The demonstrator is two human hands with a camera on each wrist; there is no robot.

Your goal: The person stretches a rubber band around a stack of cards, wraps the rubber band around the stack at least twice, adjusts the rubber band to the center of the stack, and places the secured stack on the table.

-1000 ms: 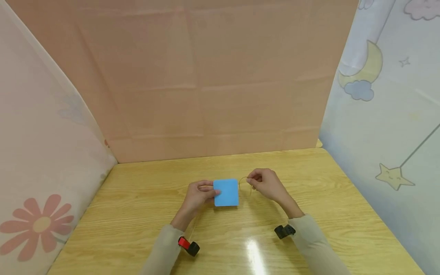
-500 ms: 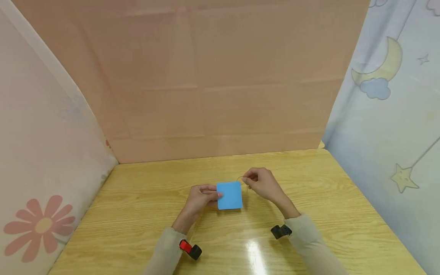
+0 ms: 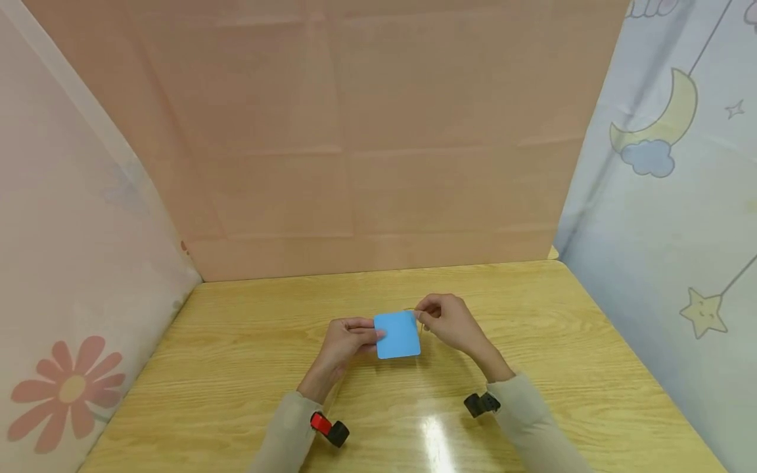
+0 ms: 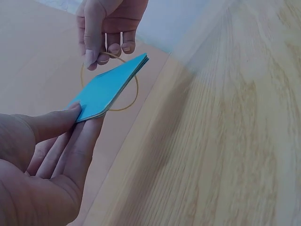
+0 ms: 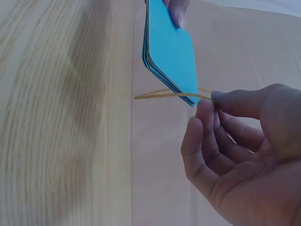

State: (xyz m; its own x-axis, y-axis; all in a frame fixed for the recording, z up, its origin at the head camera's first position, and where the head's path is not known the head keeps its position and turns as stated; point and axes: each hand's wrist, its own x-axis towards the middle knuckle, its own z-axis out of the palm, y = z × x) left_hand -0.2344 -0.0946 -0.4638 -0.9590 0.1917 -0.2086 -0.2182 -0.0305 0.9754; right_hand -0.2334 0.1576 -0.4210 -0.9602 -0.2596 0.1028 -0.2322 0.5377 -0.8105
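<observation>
My left hand [image 3: 347, 341] pinches a small stack of square blue cards [image 3: 399, 336] by its left edge, thumb on the blue face and fingers behind. Rounded corners and several thin layers show in the right wrist view, where the stack [image 5: 171, 52] tilts downward. Between thumb and forefinger, my right hand [image 3: 451, 322] pinches a thin yellow-brown rubber band [image 5: 164, 95]. The band hangs as a loose loop around the stack's far right corner, with slack on both sides. In the left wrist view the rubber band [image 4: 137, 89] passes behind the blue cards [image 4: 106, 87].
Both hands are above a light wood-grain table [image 3: 248, 368]. A plain pinkish-tan cloth [image 3: 367, 164] stands behind it. Printed cloths flank it, one with a flower [image 3: 71, 389] at left, one with a moon [image 3: 668, 118] at right. A camera [image 3: 330, 429] sits on the left wrist.
The right hand has moved left and slightly down to the stack's upper right corner, bringing the rubber band over it. The cards have shifted slightly right and down.
</observation>
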